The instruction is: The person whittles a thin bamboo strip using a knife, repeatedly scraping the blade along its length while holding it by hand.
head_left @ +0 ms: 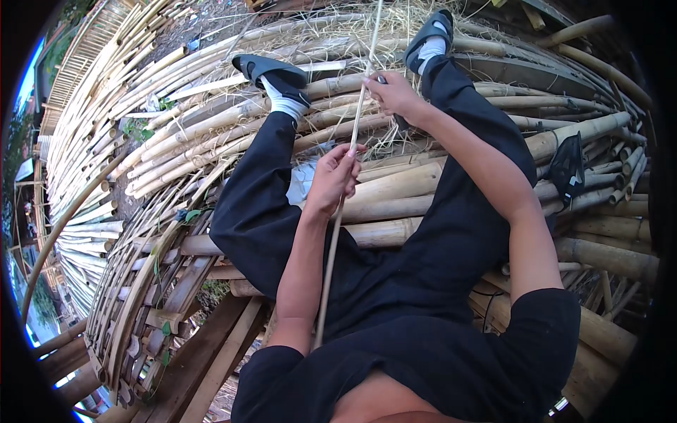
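Note:
A long, thin bamboo strip (358, 116) runs from the top of the head view down past my lap to my left side. My left hand (335, 180) is closed around it, thumb and fingers pinching it above my lap. Farther up the strip, my right hand (396, 97) is closed on a dark knife (381, 80); its handle end shows by the thumb and a dark part shows below the palm. The right fingertips are against the strip or very near it. The exact contact of the blade is hidden by the hand.
I sit on stacked bamboo poles (395, 183), legs spread, in sandals (271, 70). Straw-like shavings (331, 46) lie between and beyond my feet. More cut poles (92, 141) fill the left. A black item (568, 169) lies on poles at right. Wooden planks (197, 352) lie lower left.

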